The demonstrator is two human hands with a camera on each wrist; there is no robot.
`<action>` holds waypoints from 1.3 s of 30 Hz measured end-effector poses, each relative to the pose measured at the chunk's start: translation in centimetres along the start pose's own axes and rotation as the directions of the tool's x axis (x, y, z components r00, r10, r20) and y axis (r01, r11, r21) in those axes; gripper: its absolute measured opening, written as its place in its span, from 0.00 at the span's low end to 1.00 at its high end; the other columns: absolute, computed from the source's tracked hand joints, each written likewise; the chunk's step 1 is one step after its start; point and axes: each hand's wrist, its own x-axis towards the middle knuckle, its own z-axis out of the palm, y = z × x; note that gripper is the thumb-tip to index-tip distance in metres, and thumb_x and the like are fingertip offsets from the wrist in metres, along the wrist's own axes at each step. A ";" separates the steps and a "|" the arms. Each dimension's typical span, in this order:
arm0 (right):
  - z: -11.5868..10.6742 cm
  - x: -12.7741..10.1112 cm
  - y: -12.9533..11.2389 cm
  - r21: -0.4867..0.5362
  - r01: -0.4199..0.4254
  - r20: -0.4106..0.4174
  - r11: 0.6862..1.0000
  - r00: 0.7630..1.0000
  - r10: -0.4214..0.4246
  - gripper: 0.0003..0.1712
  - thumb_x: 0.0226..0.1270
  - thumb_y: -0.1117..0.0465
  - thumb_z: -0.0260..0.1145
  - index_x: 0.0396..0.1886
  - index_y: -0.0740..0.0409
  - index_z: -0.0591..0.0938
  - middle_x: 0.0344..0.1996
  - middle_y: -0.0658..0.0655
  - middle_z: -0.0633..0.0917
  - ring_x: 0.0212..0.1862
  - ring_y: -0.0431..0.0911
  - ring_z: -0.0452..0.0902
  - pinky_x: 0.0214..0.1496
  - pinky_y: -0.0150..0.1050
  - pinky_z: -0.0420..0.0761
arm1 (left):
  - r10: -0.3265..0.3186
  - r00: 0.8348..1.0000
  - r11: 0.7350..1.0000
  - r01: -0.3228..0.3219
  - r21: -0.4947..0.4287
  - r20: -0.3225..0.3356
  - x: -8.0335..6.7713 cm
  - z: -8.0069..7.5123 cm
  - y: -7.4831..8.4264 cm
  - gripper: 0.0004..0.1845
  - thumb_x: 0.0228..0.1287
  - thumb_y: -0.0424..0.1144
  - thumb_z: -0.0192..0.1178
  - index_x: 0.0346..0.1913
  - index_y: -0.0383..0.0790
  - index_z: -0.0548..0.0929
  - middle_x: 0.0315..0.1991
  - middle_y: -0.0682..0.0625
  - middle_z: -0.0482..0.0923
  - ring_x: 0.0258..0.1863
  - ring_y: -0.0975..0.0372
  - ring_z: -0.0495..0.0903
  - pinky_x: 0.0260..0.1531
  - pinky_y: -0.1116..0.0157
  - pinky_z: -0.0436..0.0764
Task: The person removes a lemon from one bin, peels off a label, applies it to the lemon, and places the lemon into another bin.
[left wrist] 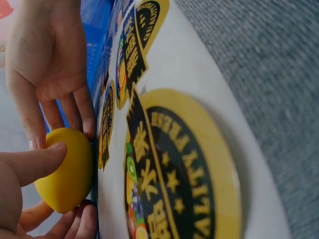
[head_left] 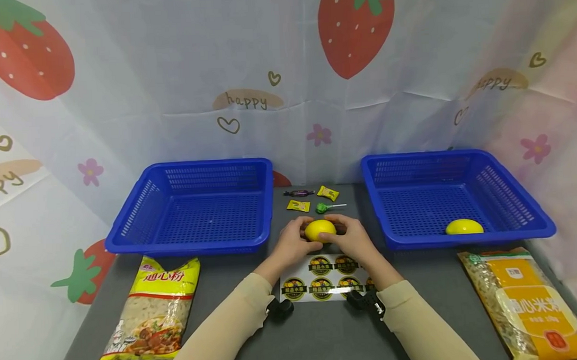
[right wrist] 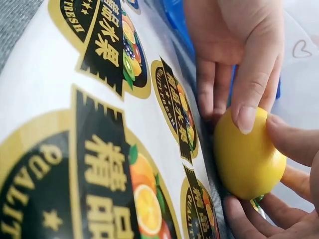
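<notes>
Both hands hold a yellow lemon (head_left: 320,230) between them, just above the grey table. My left hand (head_left: 293,242) grips its left side, with the thumb (left wrist: 35,163) on top and fingers curled beneath. My right hand (head_left: 353,240) grips the right side, its fingers (right wrist: 291,142) wrapped round the fruit (right wrist: 246,160). Directly below and nearer to me lies a white sticker sheet (head_left: 320,280) with round black and yellow fruit labels (left wrist: 169,169). The lemon (left wrist: 67,172) hangs over the sheet's far edge.
Left of the hands stands a blue basket (head_left: 194,207). A second blue basket (head_left: 509,204) on the right holds another lemon (head_left: 464,227). Small candies (head_left: 298,205) and a green lollipop (head_left: 324,208) lie behind the hands. Pasta bags lie front left (head_left: 152,309) and front right (head_left: 526,299).
</notes>
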 end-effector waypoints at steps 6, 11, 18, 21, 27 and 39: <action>0.2 -0.2 -0.2 -0.002 0.000 0.006 1.000 1.000 0.001 0.34 0.67 0.53 0.73 0.69 0.58 0.75 0.64 0.62 0.80 0.61 0.56 0.79 0.60 0.52 0.81 | 0.009 1.000 1.000 -0.008 0.031 -0.019 0.0 0.0 -0.2 0.32 0.60 0.37 0.74 0.67 0.40 0.75 0.56 0.42 0.76 0.52 0.53 0.77 0.57 0.54 0.78; 0.3 -0.2 -0.2 0.006 -0.011 0.012 1.000 1.000 0.011 0.34 0.67 0.52 0.72 0.70 0.58 0.75 0.63 0.62 0.80 0.61 0.56 0.79 0.59 0.51 0.81 | -0.005 1.000 0.999 0.006 0.038 -0.017 -0.1 -0.1 -0.2 0.33 0.60 0.37 0.74 0.68 0.41 0.74 0.57 0.42 0.76 0.52 0.53 0.77 0.57 0.54 0.79; 0.2 0.0 -0.2 0.028 -0.008 0.012 1.000 1.000 0.007 0.39 0.65 0.50 0.74 0.73 0.54 0.72 0.69 0.60 0.76 0.65 0.56 0.75 0.65 0.53 0.76 | -0.008 1.000 0.999 0.009 0.046 -0.024 -0.3 -0.3 0.1 0.36 0.58 0.37 0.75 0.69 0.41 0.73 0.57 0.43 0.76 0.53 0.53 0.77 0.57 0.55 0.78; -0.1 -0.3 -0.2 0.028 -0.008 0.008 1.000 1.000 0.008 0.41 0.64 0.47 0.74 0.73 0.52 0.71 0.70 0.59 0.75 0.66 0.56 0.74 0.65 0.54 0.76 | -0.005 1.000 0.999 0.007 0.049 -0.028 -0.6 -0.4 0.1 0.37 0.57 0.37 0.76 0.69 0.40 0.72 0.57 0.43 0.76 0.52 0.54 0.78 0.56 0.55 0.79; -0.8 -1.9 -0.3 -0.039 -0.007 -0.061 0.999 0.998 0.004 0.42 0.63 0.45 0.74 0.74 0.51 0.70 0.68 0.59 0.76 0.67 0.58 0.73 0.62 0.57 0.78 | 0.020 0.999 0.994 -0.016 0.108 -0.037 -2.5 -0.9 0.0 0.38 0.57 0.36 0.75 0.70 0.39 0.71 0.56 0.43 0.75 0.53 0.54 0.78 0.56 0.55 0.79; -1.5 -4.7 0.4 -0.374 -0.056 -0.002 0.926 0.998 0.059 0.28 0.58 0.43 0.77 0.51 0.56 0.85 0.48 0.58 0.84 0.52 0.53 0.76 0.55 0.52 0.77 | 0.055 0.997 0.987 -0.046 0.154 -0.053 -7.3 -2.4 -0.1 0.35 0.58 0.37 0.74 0.68 0.39 0.74 0.59 0.40 0.77 0.59 0.49 0.76 0.61 0.48 0.75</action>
